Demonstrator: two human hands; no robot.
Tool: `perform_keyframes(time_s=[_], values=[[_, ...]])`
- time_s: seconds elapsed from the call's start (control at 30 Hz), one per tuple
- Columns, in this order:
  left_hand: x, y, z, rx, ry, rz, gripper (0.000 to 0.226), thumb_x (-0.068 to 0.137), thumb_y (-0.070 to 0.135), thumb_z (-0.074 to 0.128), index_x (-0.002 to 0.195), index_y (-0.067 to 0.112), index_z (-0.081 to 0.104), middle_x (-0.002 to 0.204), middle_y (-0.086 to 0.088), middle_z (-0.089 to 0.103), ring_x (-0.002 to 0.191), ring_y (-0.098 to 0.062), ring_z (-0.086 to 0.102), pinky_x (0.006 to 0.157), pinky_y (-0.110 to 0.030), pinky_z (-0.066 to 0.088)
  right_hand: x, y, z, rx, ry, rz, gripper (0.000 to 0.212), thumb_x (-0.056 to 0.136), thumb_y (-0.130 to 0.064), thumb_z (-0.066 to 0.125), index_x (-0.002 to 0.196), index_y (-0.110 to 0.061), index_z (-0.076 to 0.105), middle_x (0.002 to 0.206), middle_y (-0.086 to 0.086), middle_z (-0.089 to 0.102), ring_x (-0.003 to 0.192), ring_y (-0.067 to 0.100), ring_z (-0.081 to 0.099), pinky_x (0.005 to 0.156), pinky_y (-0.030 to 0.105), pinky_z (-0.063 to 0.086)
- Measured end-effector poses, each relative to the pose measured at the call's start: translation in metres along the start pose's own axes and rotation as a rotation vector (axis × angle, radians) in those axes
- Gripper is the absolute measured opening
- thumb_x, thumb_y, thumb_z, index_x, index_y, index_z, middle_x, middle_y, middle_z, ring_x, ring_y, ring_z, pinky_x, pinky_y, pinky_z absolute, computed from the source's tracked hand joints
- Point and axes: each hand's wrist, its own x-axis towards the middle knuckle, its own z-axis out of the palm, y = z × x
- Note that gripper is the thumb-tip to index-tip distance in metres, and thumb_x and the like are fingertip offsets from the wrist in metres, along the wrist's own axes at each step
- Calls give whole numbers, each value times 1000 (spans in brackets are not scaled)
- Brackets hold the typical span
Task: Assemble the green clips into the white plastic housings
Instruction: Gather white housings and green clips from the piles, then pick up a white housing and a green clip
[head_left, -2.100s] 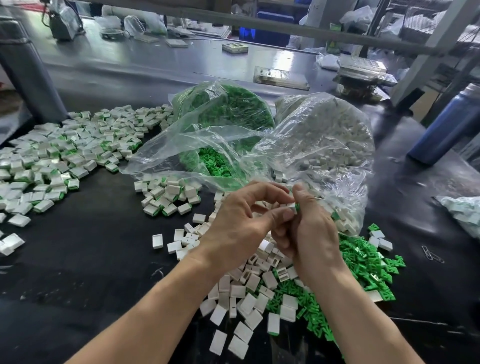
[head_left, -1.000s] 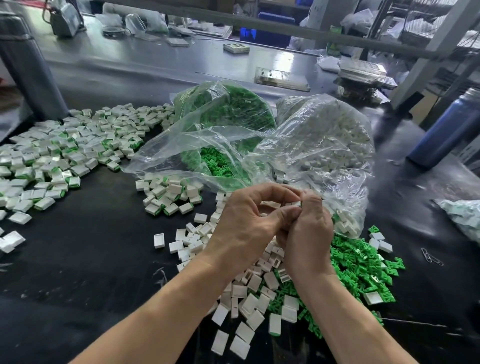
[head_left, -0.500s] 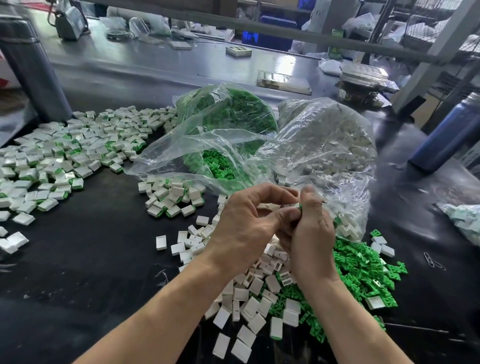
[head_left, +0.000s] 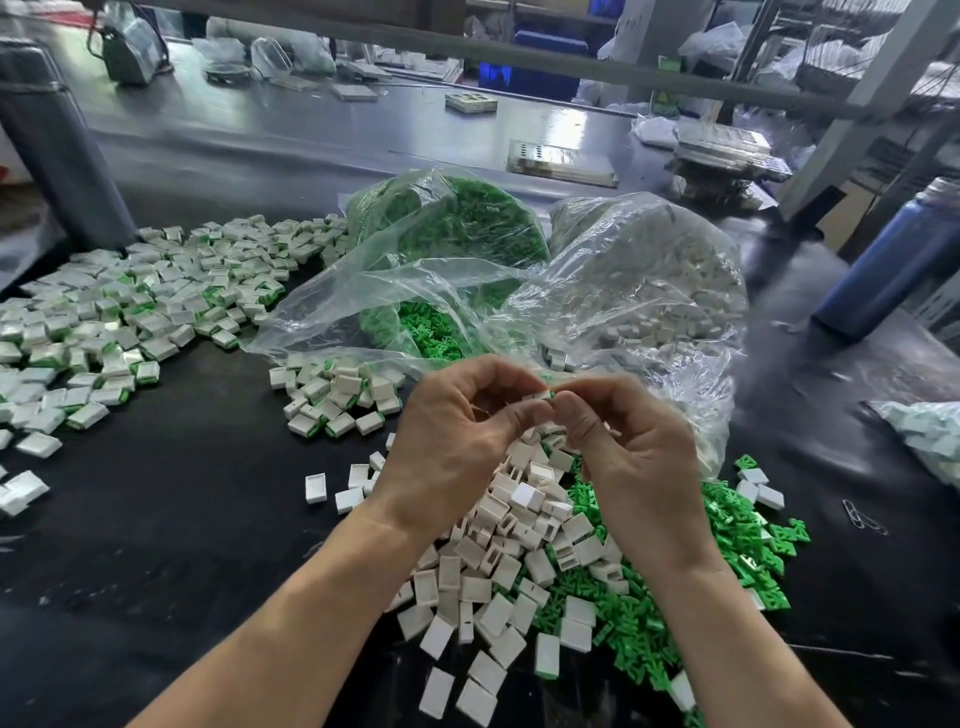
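A white plastic housing (head_left: 543, 396) with a green clip (head_left: 552, 395) at its end sat pinched between both hands above the black bench (head_left: 156, 519). The left hand (head_left: 457, 441) and right hand (head_left: 628, 447) curled fingers round it. Loose housings (head_left: 498, 566) and green clips (head_left: 727, 540) lay heaped beneath

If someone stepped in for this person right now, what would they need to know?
Left hand and right hand together pinch one white housing with a green clip at its end.
Loose housings and loose clips lie just below the hands; refill bags sit behind.
Done: finished pieces piled at left, a smaller heap nearer.
Left: seat this clip, then work through both loose piles.
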Motion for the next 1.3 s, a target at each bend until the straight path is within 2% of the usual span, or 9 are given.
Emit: perform_keyframes(time_s=[0.2,0.3,0.37,0.5,0.73,0.9,1.07,1.13,1.3], values=[[1,1,0,-3,-9,-13,12,87,13,82,97,18,76,87,7,77,81,-8,73,74,-19,58,0,5,1,-59,-9,27,4,98,-28,69,99,-31,71,89,-9,73,83,13,70,71,25,58],[1,0,-4,62,-11,-26,13,88,15,81,97,22,75,87,6,75,81,-12,72,74,-26,61,0,8,1,-85,-2,28,4,97,-27,70,98,-28,73,86,-11,73,79,11,69,68,21,56],[2,-1,-13,159,0,-39,16,90,15,79,99,27,74,87,7,74,82,-10,71,77,-30,63,0,10,-1,-82,39,43,5,96,-27,71,99,-26,75,84,-10,74,74,8,68,65,19,53],[5,-4,-44,452,54,-112,16,92,21,76,95,35,71,86,15,70,79,4,68,69,-16,59,2,14,-12,-97,81,76,12,96,-30,68,102,-23,75,83,-9,75,69,3,67,59,16,52],[13,-11,-78,790,335,-223,13,91,22,79,102,29,78,104,4,72,95,-18,69,87,-41,62,5,21,-18,-269,-14,95,8,98,-29,70,92,-33,73,85,-18,71,76,5,67,64,17,54],[17,-17,-90,841,442,-309,12,92,20,79,101,27,78,100,3,76,89,-21,72,87,-44,62,5,22,-24,-339,-33,126,12,98,-31,71,89,-39,71,89,-29,68,81,-2,66,65,10,51],[20,-22,-97,904,515,-376,10,92,21,77,97,25,70,97,1,75,89,-25,69,85,-42,59,7,24,-36,-383,12,180,8,98,-35,71,90,-35,73,81,-14,72,77,0,67,64,12,47],[20,-24,-97,921,520,-373,12,91,20,78,94,25,68,97,0,74,88,-25,68,82,-41,58,9,24,-39,-424,2,203,10,98,-37,71,88,-33,73,82,-12,72,77,3,67,65,18,47],[22,-23,-95,945,522,-376,21,87,17,82,91,23,63,100,-3,70,87,-24,65,84,-41,56,11,25,-47,-535,-31,240,15,96,-42,72,85,-32,72,79,-13,69,70,-1,63,57,12,41]])
